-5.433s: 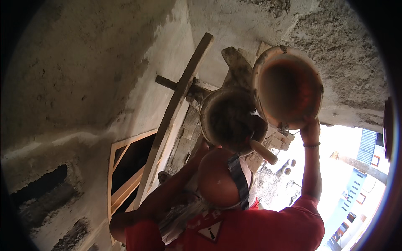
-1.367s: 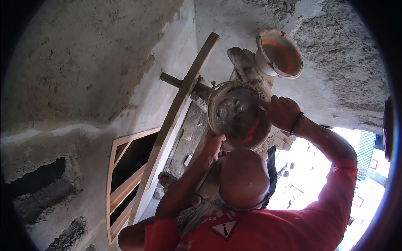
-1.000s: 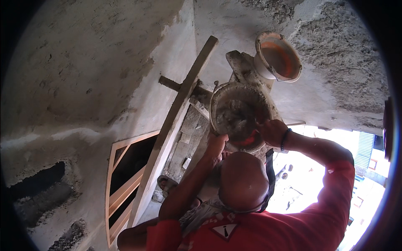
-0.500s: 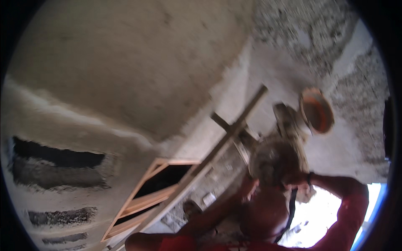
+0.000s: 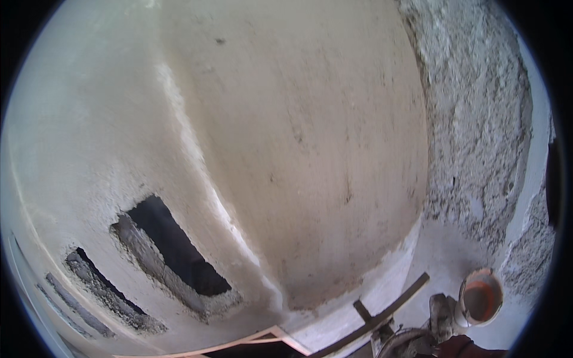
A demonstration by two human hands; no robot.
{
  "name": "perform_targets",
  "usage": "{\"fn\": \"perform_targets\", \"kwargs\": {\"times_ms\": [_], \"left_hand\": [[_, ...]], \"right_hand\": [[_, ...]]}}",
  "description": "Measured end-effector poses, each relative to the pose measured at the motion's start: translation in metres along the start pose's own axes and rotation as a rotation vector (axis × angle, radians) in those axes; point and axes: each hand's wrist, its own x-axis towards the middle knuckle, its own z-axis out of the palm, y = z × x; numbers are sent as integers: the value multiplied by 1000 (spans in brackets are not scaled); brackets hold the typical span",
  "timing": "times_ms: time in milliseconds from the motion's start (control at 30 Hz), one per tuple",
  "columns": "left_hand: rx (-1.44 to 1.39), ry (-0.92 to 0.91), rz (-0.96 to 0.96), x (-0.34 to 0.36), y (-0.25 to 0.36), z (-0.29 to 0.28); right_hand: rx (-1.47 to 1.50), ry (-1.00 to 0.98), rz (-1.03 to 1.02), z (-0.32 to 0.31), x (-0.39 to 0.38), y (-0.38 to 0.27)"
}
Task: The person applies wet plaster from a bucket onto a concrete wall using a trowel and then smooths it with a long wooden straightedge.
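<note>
At the lower edge, a dark reddish-brown shape, apparently part of my right hand or arm (image 5: 461, 347), shows beside a round grey, mortar-smeared rim (image 5: 406, 334). Its fingers are not distinguishable, so whether it grips anything is unclear. My left hand lies outside the picture. To the right of the rim stands a bucket (image 5: 464, 310) with an orange inside and greyish stuff at its bottom. A grey, dirty block-like object (image 5: 439, 313) is just left of the bucket.
A smooth beige plastered wall (image 5: 316, 137) fills the middle, with rough unplastered wall (image 5: 471, 119) at right. Ragged openings (image 5: 179, 250) pierce the left surface. A long wooden bar (image 5: 382, 316) with a crosspiece slants near the bottom, beside a light wooden frame (image 5: 277, 333).
The view has swung up toward the wall, so the bucket, bar and wooden frame sit lower. Both hands and forearms, earlier by the round grey object, have mostly left the picture.
</note>
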Motion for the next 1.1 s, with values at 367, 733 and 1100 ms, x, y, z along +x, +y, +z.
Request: {"fn": "perform_targets", "kwargs": {"times_ms": [367,733,1100], "left_hand": [[26,24,70,-6,42,-3],[48,6,69,-10,44,0],[52,-26,22,-4,20,-1]], "right_hand": [[-151,55,205,-18,54,-19],[-105,29,192,-14,65,-19],[-14,-55,57,18,78,-15]]}}
